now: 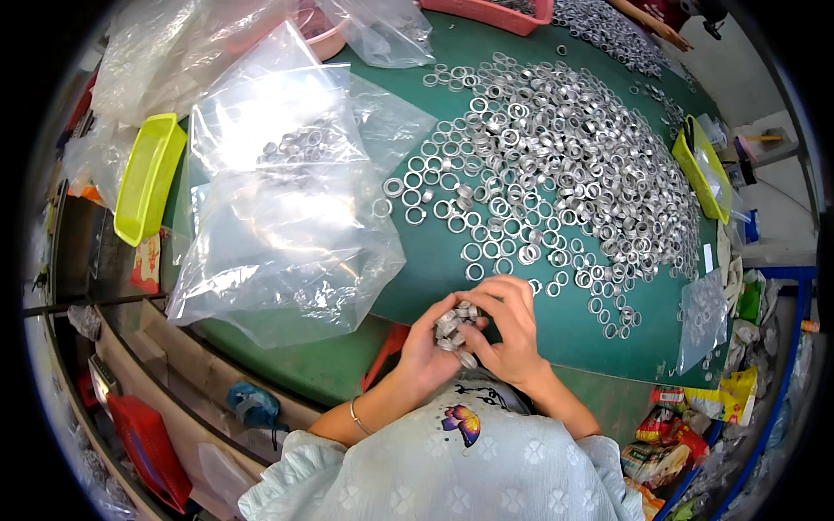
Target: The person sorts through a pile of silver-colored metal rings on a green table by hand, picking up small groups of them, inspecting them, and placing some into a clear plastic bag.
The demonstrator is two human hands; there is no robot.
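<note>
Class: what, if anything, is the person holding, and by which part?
Metal rings, bunched between left hand and right hand; where each ring is gripped cannot be told.

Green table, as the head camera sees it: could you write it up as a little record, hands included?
Surface: green table
Left grip: cupped around a cluster of small metal rings
Right grip: fingers bent over that cluster
Loose rings: wide heap, thinning toward its edges
Clear plastic bag: left of the heap; rings show through it
Side trays: yellow-green tray far left, another right of the heap
</note>
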